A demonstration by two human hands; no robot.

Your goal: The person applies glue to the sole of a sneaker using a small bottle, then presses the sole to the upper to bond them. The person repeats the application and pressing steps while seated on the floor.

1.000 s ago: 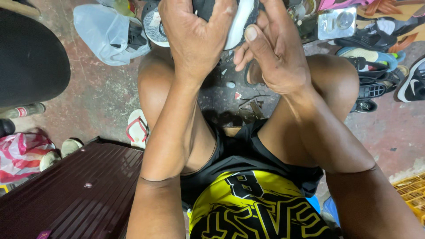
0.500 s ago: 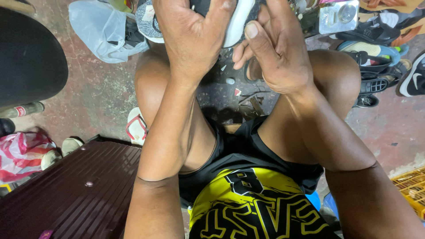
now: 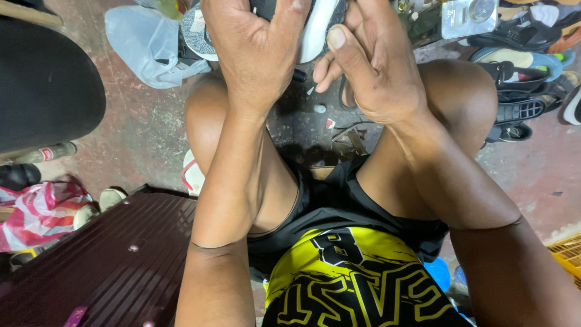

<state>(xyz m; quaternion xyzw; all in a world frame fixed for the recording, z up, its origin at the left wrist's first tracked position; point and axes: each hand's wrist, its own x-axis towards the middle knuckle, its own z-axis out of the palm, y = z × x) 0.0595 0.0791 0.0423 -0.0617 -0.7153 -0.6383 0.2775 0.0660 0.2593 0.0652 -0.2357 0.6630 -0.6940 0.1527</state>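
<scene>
Left hand (image 3: 257,51) clamped over a dark shoe with white rubber sole (image 3: 318,30), held above the bare knees. Right hand (image 3: 372,69) curled against the sole's edge, thumb pressed flat. Maroon ribbed suitcase (image 3: 109,266) below-left of the shoe.

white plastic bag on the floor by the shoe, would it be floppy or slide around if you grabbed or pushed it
The white plastic bag would probably be floppy: it lies crumpled and slumped on the floor. It looks thin and part see-through, so likely light, apt to bunch up rather than slide when pushed. What is inside cannot be told, so its weight is uncertain.
</scene>
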